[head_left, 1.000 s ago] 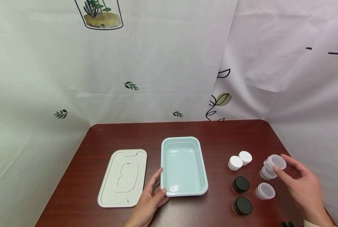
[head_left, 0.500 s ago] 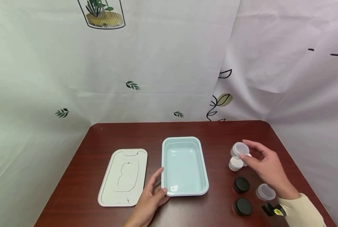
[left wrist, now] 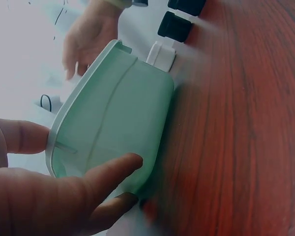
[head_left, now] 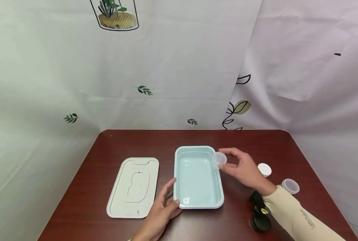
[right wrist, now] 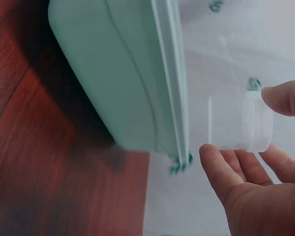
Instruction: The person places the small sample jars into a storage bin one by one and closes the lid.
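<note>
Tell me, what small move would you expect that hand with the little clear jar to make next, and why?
Probably a short move left and down, to set the clear jar inside the light-blue tray. The right hand pinches the jar right at the tray's far right rim, above the table, and the tray looks empty. The left hand rests against the tray's near left corner, as if steadying it.

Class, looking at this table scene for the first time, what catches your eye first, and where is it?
The pale green tray at the middle of the dark red table, steadied at its near corner by the left hand. At its far right rim, the right hand pinches a small clear jar. A white lid lies to the tray's left.
</note>
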`<state>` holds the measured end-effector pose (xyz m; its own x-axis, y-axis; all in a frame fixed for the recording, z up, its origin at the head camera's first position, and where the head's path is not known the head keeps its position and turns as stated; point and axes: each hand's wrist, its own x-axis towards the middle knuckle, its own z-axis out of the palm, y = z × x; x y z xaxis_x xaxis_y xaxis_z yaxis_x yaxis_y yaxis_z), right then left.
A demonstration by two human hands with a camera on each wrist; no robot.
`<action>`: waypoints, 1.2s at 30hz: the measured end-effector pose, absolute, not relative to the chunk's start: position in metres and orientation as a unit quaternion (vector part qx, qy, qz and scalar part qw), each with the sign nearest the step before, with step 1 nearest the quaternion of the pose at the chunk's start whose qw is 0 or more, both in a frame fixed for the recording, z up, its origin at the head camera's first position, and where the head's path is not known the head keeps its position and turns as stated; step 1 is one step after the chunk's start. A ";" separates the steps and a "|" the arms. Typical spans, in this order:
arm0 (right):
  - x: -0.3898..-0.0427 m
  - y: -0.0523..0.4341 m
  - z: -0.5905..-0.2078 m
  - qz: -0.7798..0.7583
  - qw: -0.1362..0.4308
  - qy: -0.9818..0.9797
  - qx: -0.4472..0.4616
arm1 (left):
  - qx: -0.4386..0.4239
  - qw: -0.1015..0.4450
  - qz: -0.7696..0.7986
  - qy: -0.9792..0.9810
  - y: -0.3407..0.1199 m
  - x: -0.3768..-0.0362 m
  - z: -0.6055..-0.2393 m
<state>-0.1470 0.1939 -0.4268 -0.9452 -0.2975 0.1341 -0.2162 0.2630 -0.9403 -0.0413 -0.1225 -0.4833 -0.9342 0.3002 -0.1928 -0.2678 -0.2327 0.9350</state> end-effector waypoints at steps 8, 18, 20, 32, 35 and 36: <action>-0.168 0.157 -0.433 -0.542 0.073 0.814 -0.196 | 0.008 0.187 0.785 0.591 -0.122 -0.042 -0.483; -0.193 0.119 -0.441 -0.478 0.087 0.845 -0.222 | 0.004 0.197 0.781 0.592 -0.123 -0.042 -0.483; -0.197 0.113 -0.442 -0.463 0.089 0.852 -0.227 | 0.006 0.198 0.781 0.593 -0.123 -0.041 -0.483; -0.208 0.087 -0.452 -0.385 0.101 0.889 -0.226 | 0.004 0.202 0.785 0.586 -0.123 -0.041 -0.480; -0.207 0.083 -0.454 -0.372 0.105 0.895 -0.222 | 0.004 0.204 0.786 0.584 -0.124 -0.042 -0.480; -0.207 0.082 -0.455 -0.368 0.104 0.896 -0.225 | 0.002 0.204 0.785 0.585 -0.124 -0.042 -0.480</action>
